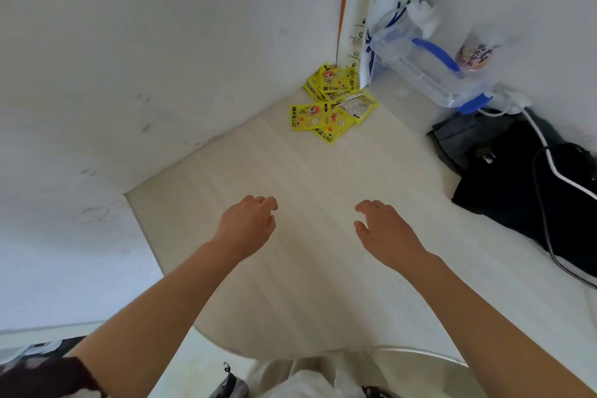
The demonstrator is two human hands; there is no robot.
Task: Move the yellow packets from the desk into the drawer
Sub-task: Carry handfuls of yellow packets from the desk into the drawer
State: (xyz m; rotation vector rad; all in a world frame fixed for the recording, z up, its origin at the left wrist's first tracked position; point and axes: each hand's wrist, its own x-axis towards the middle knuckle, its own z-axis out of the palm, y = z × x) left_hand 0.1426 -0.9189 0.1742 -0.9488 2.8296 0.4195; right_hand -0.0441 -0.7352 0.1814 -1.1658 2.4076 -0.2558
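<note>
Both our hands, left (247, 224) and right (386, 229), hover empty with fingers loosely spread over the desk (307, 252), the packets (332, 103) heaped well ahead in the far corner, slightly nearer our right

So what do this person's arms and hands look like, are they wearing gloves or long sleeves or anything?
No gloves: the left hand and right hand are bare, and both forearms are uncovered up to the frame's edge. No rings, watch or bracelets show. The only clothing near an arm is a dark patterned sleeve with pale patches at the left arm's upper end. On the right arm no sleeve is in view.
</note>
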